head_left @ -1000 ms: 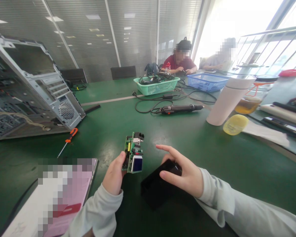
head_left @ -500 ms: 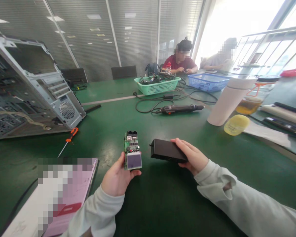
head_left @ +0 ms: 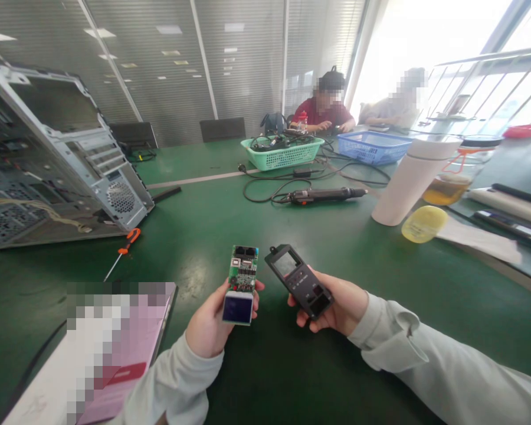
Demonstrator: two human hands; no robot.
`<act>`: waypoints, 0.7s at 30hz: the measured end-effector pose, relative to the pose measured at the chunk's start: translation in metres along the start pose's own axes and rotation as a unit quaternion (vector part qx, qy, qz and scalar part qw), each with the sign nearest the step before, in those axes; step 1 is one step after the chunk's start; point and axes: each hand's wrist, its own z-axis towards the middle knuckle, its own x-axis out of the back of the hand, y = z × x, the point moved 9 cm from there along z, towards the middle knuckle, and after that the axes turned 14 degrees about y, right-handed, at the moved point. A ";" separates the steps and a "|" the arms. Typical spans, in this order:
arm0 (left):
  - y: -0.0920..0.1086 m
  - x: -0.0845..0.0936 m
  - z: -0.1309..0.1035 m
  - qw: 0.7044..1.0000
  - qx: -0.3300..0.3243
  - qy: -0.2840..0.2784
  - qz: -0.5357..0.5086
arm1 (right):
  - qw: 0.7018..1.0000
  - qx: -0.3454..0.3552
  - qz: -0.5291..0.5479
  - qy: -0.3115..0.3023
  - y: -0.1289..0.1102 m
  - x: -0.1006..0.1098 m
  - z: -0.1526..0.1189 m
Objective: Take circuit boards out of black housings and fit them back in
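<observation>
A green circuit board [head_left: 243, 274] with a small dark screen at its lower end is held by my left hand [head_left: 209, 321], fingers wrapped round its sides. My right hand [head_left: 340, 301] grips a black plastic casing [head_left: 298, 280], tilted, its face with a window opening and cutouts turned toward me. Board and casing are side by side with a small gap between them, above the green table [head_left: 194, 236]. The fingertips of both hands show at the edges of what they hold.
A metal computer case [head_left: 84, 153] and an orange screwdriver [head_left: 123, 251] lie left, a pink-white booklet [head_left: 128, 348] nearer. Ahead are an electric screwdriver [head_left: 327, 195], a green basket [head_left: 287, 156] and a blue basket [head_left: 371, 147]. A white bottle [head_left: 413, 183] stands right; two people sit beyond.
My right hand has turned the black casing so its window and cutouts now face me. My left hand has tilted the board and brought it slightly nearer and to the right.
</observation>
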 end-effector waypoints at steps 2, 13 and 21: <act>-0.001 0.000 0.001 1.000 -0.004 -0.001 0.003 | 1.000 -0.012 0.012 -0.021 0.002 -0.004 -0.001; -0.005 0.005 0.002 1.000 0.009 0.015 0.008 | 0.998 0.041 0.012 -0.039 -0.005 -0.009 -0.002; -0.004 0.004 0.002 1.000 0.005 0.020 0.004 | 0.994 0.071 0.049 -0.062 -0.012 -0.010 -0.003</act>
